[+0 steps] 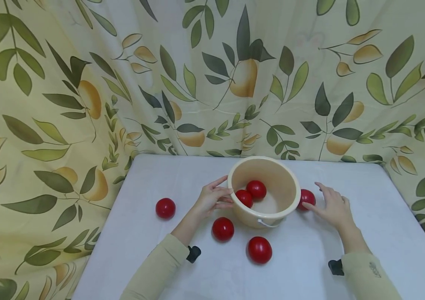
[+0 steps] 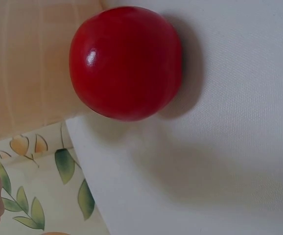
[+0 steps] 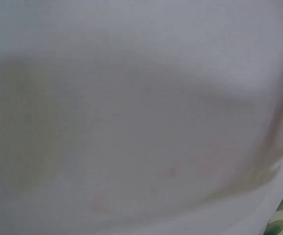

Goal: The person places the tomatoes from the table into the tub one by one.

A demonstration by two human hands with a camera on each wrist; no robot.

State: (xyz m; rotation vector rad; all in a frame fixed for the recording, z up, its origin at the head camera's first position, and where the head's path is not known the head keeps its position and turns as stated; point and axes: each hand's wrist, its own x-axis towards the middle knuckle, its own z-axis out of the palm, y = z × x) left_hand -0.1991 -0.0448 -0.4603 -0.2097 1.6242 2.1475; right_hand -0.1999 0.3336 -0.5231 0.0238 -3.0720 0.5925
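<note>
A cream bucket with a white handle stands near the table's middle, its mouth showing. Inside it lie two glossy red balls, one farther back and one by the near left wall. My left hand holds the bucket's left side at the rim. To the bucket's right, my right hand is spread around another red ball, thumb in front of it and fingers apart. The bucket partly hides this ball. In the left wrist view, a red ball appears large beside the bucket wall.
More red balls lie on the white tabletop: one at the left, one below my left hand, one in front of the bucket. A leaf-patterned curtain hangs behind. The right wrist view is mostly blurred white cloth.
</note>
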